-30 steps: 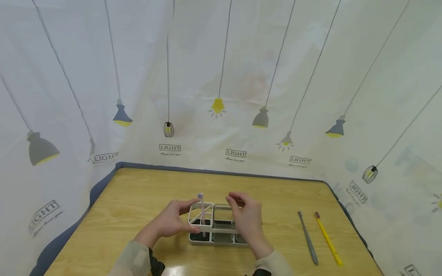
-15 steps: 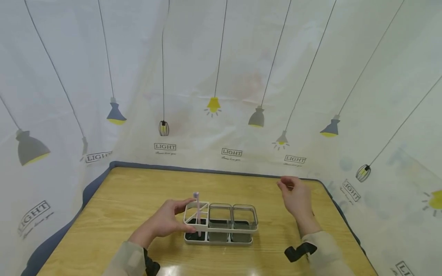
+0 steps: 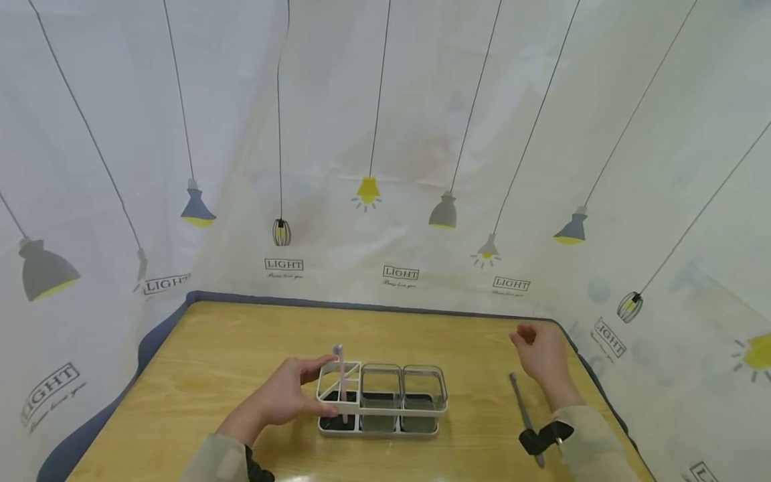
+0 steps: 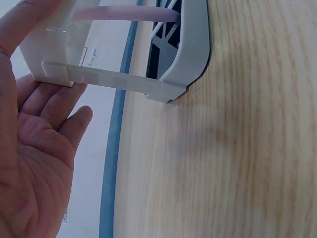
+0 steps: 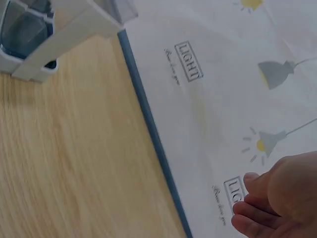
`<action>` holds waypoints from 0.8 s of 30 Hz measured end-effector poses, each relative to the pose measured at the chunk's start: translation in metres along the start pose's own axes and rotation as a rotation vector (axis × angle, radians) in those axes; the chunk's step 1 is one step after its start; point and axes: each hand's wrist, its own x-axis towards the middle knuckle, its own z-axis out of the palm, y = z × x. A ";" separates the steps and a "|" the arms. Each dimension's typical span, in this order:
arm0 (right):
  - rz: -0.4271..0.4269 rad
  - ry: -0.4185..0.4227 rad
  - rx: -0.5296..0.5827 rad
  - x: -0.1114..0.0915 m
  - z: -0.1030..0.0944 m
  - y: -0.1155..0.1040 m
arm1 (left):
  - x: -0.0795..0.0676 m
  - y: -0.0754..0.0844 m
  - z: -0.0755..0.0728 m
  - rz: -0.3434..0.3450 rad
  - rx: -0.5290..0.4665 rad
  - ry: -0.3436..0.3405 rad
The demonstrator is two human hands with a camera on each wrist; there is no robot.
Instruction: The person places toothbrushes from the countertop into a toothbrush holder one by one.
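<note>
A white toothbrush holder (image 3: 400, 413) with a raised upper frame stands on the table. My left hand (image 3: 286, 393) grips its left end, thumb on the near side and fingers on the far side; in the left wrist view, fingers (image 4: 47, 101) lie against the frame. A pink toothbrush (image 3: 343, 385) stands upright in the holder's left section, head up. Two clear cups (image 3: 424, 388) sit in its other sections. My right hand (image 3: 545, 355) hovers at the right side of the table, fingers loosely curled, with nothing visible in them. A grey toothbrush (image 3: 523, 405) lies beside it, partly covered by the wrist strap.
The wooden table (image 3: 253, 335) has a dark blue edge (image 3: 361, 308) along its back. Behind it hangs a white sheet (image 3: 337, 134) printed with lamps. A black strap (image 3: 545, 438) sits on the right wrist.
My right hand has left the holder and moved right, over where the yellow toothbrush lay, which is now out of sight. My left hand keeps its grip on the holder.
</note>
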 end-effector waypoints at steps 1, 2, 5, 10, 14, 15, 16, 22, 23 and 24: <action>0.006 -0.011 -0.012 0.000 0.001 0.004 | -0.001 0.000 0.000 -0.001 0.001 -0.001; 0.014 -0.026 -0.021 0.000 0.003 0.009 | -0.001 0.001 0.000 0.001 0.009 -0.001; 0.046 -0.091 -0.062 0.000 0.006 0.024 | -0.001 0.001 0.001 -0.005 0.013 0.003; 0.111 -0.202 -0.094 -0.001 0.013 0.048 | -0.001 0.001 0.001 -0.011 0.007 0.003; 0.126 -0.239 -0.102 -0.001 0.021 0.060 | -0.002 0.000 0.001 -0.012 0.004 0.007; 0.128 -0.249 -0.105 -0.001 0.023 0.062 | -0.002 -0.001 0.000 -0.013 0.005 0.007; 0.129 -0.261 -0.106 -0.002 0.025 0.064 | -0.003 -0.001 0.000 -0.015 0.007 0.009; 0.177 -0.350 -0.143 -0.008 0.033 0.071 | -0.001 -0.003 0.000 -0.011 0.024 0.004; 0.197 -0.369 -0.142 -0.009 0.033 0.070 | -0.001 -0.003 0.000 -0.008 0.027 0.002; 0.215 -0.388 -0.144 -0.011 0.032 0.070 | 0.000 -0.003 0.000 -0.004 0.025 0.001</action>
